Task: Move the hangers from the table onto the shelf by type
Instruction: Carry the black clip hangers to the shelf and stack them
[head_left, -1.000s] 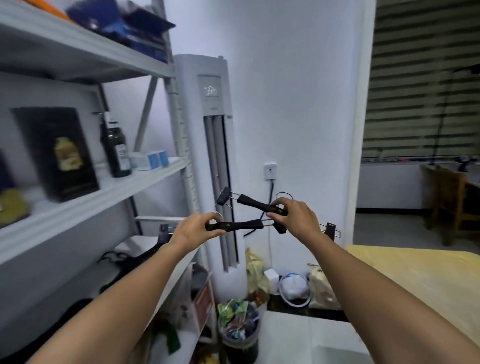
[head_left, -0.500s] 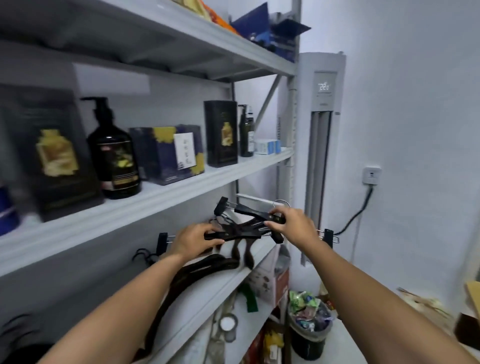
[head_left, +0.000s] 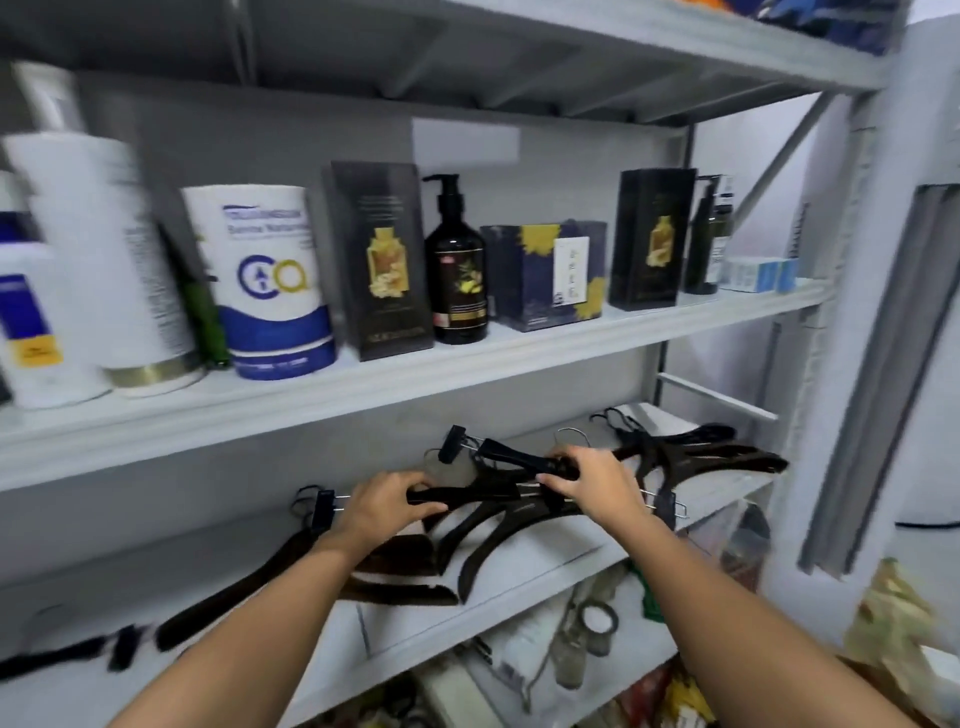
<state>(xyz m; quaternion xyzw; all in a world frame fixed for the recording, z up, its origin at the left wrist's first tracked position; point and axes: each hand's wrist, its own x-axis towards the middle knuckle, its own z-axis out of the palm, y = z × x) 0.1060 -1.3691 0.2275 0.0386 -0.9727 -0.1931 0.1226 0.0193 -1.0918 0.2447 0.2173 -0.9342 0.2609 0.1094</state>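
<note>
While both arms reach forward in the head view, the left hand (head_left: 387, 501) grasps the black bar of the lower clip hanger (head_left: 467, 493), its fingers curled over the top of it. One clip of this hanger juts out just left of the left hand, and its other clip shows just right of the right wrist. The right hand (head_left: 597, 480) has its fingers wrapped over the upper clip hanger (head_left: 514, 457), which slants up and away to the left of that hand and ends in a clip above the gap between the two hands. The lower hanger's bar passes under the right hand; whether that hand grips it as well cannot be told. Both clip hangers are held just above the shelf (head_left: 571, 551), over a fan of dark curved hangers (head_left: 498, 530) lying directly beneath the hands. More dark hangers (head_left: 727, 457) lie beyond the right hand, towards the right end of the shelf, and others stretch away, blurred, below and left of the left forearm. On the board above the hands stand a dark pump bottle (head_left: 457, 270), black boxes (head_left: 384, 260) and a white-and-blue paper roll (head_left: 270, 280).
</note>
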